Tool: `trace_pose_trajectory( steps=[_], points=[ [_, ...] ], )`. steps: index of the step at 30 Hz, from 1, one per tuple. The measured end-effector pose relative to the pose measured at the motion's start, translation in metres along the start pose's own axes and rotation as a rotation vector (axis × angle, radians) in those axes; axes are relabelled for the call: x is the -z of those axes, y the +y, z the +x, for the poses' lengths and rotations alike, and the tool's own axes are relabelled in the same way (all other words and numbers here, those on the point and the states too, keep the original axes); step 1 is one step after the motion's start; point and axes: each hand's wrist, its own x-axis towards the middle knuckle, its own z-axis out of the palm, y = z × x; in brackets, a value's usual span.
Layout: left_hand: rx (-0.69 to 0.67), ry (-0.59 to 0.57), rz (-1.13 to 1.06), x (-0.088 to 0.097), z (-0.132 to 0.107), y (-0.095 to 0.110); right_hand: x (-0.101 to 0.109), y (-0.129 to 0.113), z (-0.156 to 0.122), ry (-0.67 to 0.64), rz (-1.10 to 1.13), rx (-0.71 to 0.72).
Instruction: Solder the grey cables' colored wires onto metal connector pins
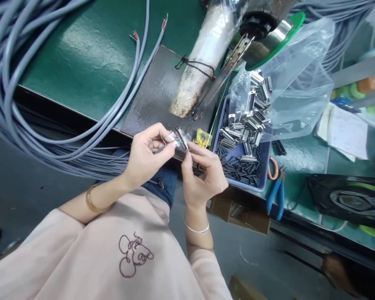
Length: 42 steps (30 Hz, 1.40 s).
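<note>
Between my two hands, near the bench's front edge, is a metal D-sub connector (182, 138) with a row of pins along one side. My right hand (203, 175) pinches the connector's lower end between thumb and forefinger. In my left hand (151, 154), thumb and fingers are closed on thin coloured wires (176, 143), whose ends lie against the pin side. Whether any wire is joined to a pin I cannot tell. Just above, a soldering iron (196, 112) points its tip down towards the connector, beside a wrapped pale tube (190, 83).
A blue tray (262, 183) of metal connectors (250, 121) and short black sleeves (240, 168) stands at right. Blue-handled cutters (276, 193) lie beyond it. Grey cables (9, 83) loop at left. A solder reel (276, 41) stands behind, near a plastic bag (303, 87).
</note>
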Motion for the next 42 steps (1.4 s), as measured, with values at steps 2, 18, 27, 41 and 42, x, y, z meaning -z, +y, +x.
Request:
trace_pose_trajectory(
  steps=[2,18,27,41,42],
  points=[
    [-0.016,0.018,0.011,-0.002,0.002,0.001,-0.001,0.002,0.003,0.009,0.019,0.008],
    [-0.009,0.035,0.039,-0.005,0.008,0.009,-0.003,0.001,0.016,0.019,-0.035,0.023],
    [0.029,0.004,0.05,0.0,0.005,0.007,-0.001,0.002,0.01,0.005,-0.035,0.049],
    [-0.079,0.036,0.237,0.0,0.004,0.008,-0.004,0.002,0.018,0.008,0.002,0.044],
    [-0.086,0.035,0.242,0.0,0.005,0.009,-0.004,0.002,0.019,0.009,-0.004,0.047]
  ],
)
